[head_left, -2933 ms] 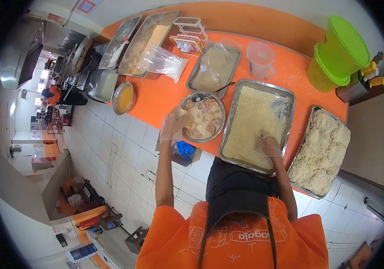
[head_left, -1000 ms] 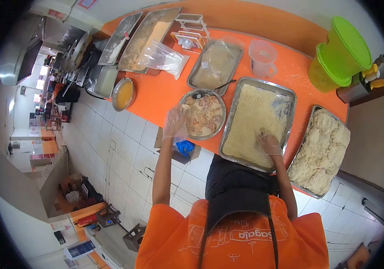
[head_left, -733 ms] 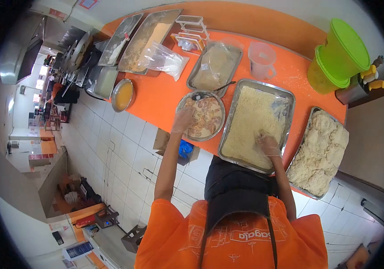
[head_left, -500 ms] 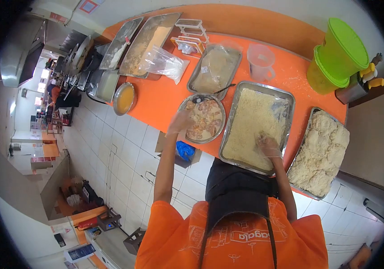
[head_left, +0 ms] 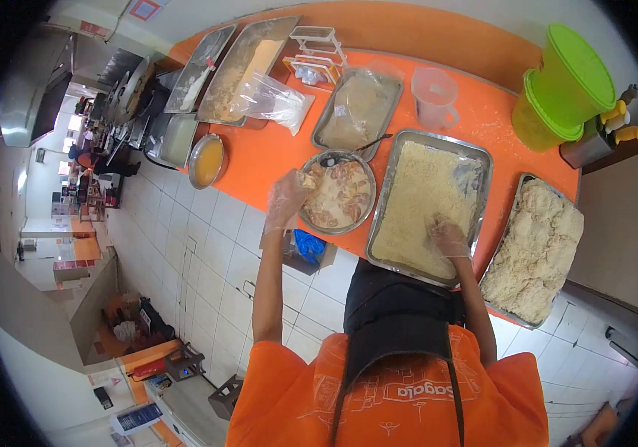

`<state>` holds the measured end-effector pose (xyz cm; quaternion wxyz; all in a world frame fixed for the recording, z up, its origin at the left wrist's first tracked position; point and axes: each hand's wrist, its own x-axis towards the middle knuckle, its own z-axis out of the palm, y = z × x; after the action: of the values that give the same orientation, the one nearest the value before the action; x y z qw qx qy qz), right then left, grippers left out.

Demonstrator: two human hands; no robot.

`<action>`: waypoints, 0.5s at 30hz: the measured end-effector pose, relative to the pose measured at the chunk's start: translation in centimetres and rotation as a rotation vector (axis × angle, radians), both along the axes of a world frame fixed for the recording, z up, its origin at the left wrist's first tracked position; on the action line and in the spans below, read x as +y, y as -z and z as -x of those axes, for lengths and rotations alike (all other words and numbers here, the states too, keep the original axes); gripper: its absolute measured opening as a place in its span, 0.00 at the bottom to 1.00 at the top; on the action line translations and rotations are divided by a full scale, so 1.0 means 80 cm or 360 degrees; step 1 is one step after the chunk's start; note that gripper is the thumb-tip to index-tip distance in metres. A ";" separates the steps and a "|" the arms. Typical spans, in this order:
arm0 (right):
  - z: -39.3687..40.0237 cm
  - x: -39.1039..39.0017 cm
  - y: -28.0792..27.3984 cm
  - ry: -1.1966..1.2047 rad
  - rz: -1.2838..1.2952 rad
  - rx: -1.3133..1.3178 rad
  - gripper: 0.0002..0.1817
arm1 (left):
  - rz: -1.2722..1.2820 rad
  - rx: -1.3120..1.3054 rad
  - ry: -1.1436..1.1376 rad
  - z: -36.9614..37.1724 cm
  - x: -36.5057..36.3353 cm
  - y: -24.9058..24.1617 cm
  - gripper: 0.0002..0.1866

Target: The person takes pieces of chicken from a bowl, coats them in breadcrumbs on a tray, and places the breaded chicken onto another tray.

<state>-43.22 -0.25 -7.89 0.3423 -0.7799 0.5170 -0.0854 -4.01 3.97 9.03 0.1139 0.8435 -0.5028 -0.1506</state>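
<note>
My left hand (head_left: 286, 198), in a clear plastic glove, is over the left rim of a steel bowl (head_left: 373, 210). Its fingers are closed on a piece of coated raw meat (head_left: 306, 181). Several pieces of meat (head_left: 343, 186) lie in pale, milky batter in the bowl. My right hand (head_left: 450, 239), gloved too, rests in the crumbs near the right side of a metal tray (head_left: 389, 266). Its fingers lie loosely apart, the tips partly sunk in the breadcrumbs (head_left: 422, 197). No piece of meat shows in this hand.
At the right is a tray heaped with crumb-coated pieces (head_left: 534, 249). Behind stand a clear jug (head_left: 434, 97), green tubs (head_left: 569, 74) and a knife holder (head_left: 587, 147). To the left are a bagged tray (head_left: 356, 108), a flour bag (head_left: 278, 100) and a bowl of yellow liquid (head_left: 207, 162).
My left hand has drawn slightly left and up to the bowl's rim, a piece of meat now showing in its fingers. My right hand stays in the crumbs with only a slight shift.
</note>
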 end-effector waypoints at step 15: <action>-0.003 -0.003 -0.015 -0.0100 0.0007 0.0037 0.16 | 0.0104 -0.0074 0.0456 -0.033 -0.008 0.109 0.25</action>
<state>-42.96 -0.49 -6.65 0.3369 -0.7974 0.4961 -0.0666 -1.40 3.36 0.29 0.1069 0.7622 -0.6252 -0.1295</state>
